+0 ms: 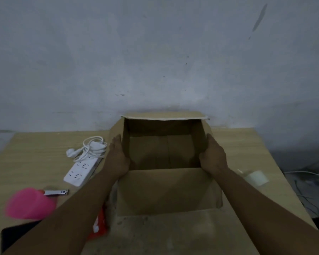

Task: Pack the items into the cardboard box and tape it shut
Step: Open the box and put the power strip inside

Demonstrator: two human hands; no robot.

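We see the box (166, 190) open on the tabletop (35, 153), left hand (118, 157) and right hand (213, 157) pressing its sides, fingers straight; power strip (81, 172) lies left, tape (257, 177) right.

My head view is dim and flat, with a cool grey cast over the wall (155, 52). Soft shadow fills the cardboard box (166, 190). The pink object (29, 204) at lower left is smeared by blur, the tape roll (257, 177) looks soft, and the table (35, 144) edges bow outward.
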